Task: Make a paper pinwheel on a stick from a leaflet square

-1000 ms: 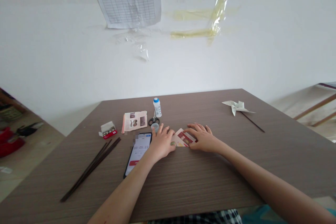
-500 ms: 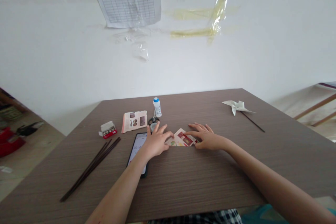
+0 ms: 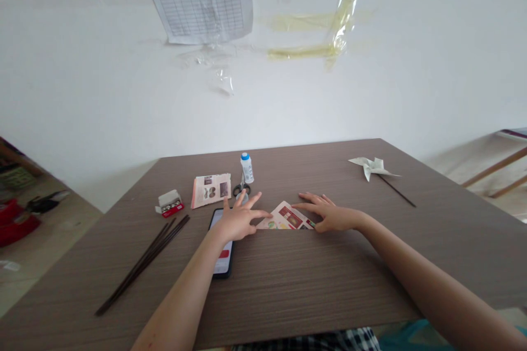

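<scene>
**As both hands lie on the printed paper, a slip looks possible**

The folded printed paper [image 3: 284, 218] sits on the bench [image 3: 288, 307], with the left hand [image 3: 239, 222] at its nine o'clock and the right hand [image 3: 331, 217] at three. The fingers [image 3: 263, 213] lie spread, pinching nothing, so uneven pressure could skew it. The phone [image 3: 220, 247] lies under the left hand; the scissors [image 3: 241, 189] and glue bottle [image 3: 247, 168] stand close at eleven o'clock, where a careless sweep could knock them.
</scene>
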Motion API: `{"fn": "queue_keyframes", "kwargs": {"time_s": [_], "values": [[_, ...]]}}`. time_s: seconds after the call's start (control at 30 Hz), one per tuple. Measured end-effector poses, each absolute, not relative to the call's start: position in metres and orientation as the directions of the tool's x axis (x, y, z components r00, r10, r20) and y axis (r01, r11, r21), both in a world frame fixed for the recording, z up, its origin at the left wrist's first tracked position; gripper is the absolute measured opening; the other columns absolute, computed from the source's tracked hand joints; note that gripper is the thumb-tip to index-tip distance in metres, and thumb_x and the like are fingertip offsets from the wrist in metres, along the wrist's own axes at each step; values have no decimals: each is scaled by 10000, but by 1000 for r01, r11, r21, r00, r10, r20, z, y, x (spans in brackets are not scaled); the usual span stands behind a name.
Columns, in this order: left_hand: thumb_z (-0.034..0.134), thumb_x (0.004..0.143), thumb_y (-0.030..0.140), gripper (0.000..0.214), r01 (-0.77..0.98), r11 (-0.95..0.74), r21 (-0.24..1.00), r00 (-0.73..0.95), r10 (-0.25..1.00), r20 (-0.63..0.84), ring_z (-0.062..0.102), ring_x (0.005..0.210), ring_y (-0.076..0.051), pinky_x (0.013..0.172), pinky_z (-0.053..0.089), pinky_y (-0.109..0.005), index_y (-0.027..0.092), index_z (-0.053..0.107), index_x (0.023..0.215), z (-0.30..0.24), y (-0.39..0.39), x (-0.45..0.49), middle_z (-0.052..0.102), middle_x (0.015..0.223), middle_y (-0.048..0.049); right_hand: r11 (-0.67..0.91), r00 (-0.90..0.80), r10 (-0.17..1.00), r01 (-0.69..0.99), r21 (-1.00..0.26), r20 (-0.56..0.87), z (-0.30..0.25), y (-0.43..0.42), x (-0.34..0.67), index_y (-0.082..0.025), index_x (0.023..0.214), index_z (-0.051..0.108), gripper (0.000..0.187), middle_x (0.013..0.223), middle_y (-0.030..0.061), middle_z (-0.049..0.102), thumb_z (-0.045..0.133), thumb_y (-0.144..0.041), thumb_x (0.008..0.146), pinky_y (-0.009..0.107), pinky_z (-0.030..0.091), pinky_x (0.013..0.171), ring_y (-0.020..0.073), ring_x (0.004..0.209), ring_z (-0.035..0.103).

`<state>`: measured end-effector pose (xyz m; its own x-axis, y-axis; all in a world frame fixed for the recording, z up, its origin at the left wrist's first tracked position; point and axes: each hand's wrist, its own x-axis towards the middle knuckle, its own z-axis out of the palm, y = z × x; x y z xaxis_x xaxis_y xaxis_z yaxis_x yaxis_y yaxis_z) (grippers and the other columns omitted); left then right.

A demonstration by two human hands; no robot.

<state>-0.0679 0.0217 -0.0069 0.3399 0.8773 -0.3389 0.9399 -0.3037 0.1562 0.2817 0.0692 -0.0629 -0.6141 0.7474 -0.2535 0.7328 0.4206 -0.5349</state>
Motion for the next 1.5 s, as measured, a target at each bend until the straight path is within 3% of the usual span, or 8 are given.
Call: {"fn": "queue_keyframes", "kwargs": {"time_s": [0.27, 0.4, 0.53, 0.77, 0.93, 1.13, 1.3, 1.5], "values": [[770, 1104, 172, 801, 935, -327, 140, 356, 856, -374, 88, 2039, -576, 1479, 108, -1075, 586, 799, 1789, -8, 26, -73, 224, 2192, 1, 430, -633, 731, 718, -547, -256, -58, 73, 290, -471, 1855, 764, 975, 2146, 41, 425, 900, -299, 905, 765, 169, 1631, 477, 2024, 293], [709, 1231, 362, 549, 933, -330, 144, 359, 875, -326, 107, 2053, -538, 1516, 102, -1030, 582, 860, 1710, -13, 22, -69, 293, 2188, 34, 443, -629, 729, 734, -515, -269, -59, 72, 289, -470, 1850, 770, 939, 2162, 33, 389, 896, -320, 932, 761, 143, 1636, 467, 2036, 253], [722, 1275, 544, 374, 931, -317, 180, 357, 896, -265, 141, 2041, -579, 1510, 53, -1042, 468, 941, 1568, -18, 20, -61, 348, 2180, -22, 439, -626, 736, 730, -523, -256, -59, 72, 289, -454, 1822, 800, 910, 2160, 43, 390, 904, -303, 931, 754, 162, 1637, 458, 2031, 277], [859, 1221, 471, 279, 924, -318, 213, 364, 902, -231, 186, 2024, -615, 1477, 152, -1088, 407, 921, 1485, -27, 22, -57, 435, 2149, -75, 422, -654, 715, 686, -593, -248, -56, 76, 298, -379, 1708, 890, 789, 2145, 76, 422, 909, -318, 921, 717, 157, 1645, 432, 2028, 298], [846, 1227, 474, 276, 925, -327, 194, 365, 904, -221, 176, 2025, -615, 1488, 128, -1082, 400, 922, 1482, -25, 20, -56, 424, 2155, -65, 424, -657, 721, 670, -609, -221, -56, 79, 305, -342, 1588, 936, 719, 2081, 88, 540, 932, -349, 868, 698, 255, 1636, 442, 1983, 409], [835, 1241, 412, 195, 922, -342, 183, 377, 902, -212, 186, 2027, -603, 1495, 119, -1088, 336, 921, 1399, -17, 10, -45, 463, 2133, -68, 443, -613, 780, 681, -583, -124, -63, 66, 283, -309, 1331, 957, 342, 1923, 135, 687, 895, -522, 1071, 679, 366, 1592, 455, 1855, 563], [838, 1238, 368, 136, 936, -315, 159, 339, 927, -160, 255, 2018, -580, 1532, 189, -1042, 298, 931, 1308, -21, 2, -29, 513, 2106, -76, 463, -540, 841, 760, -456, -46, -73, 46, 250, -321, 1422, 907, 409, 1846, 163, 693, 911, -596, 1119, 718, 357, 1572, 457, 1801, 578], [860, 1217, 351, 317, 941, -272, 203, 294, 952, -89, 440, 1946, -567, 1543, 258, -1007, 353, 941, 1524, -37, -3, -12, 641, 2017, -119, 431, -481, 876, 813, -391, -34, -79, 38, 233, -311, 1530, 861, 487, 1845, 197, 674, 848, -638, 1170, 803, 314, 1571, 482, 1754, 625]]}}
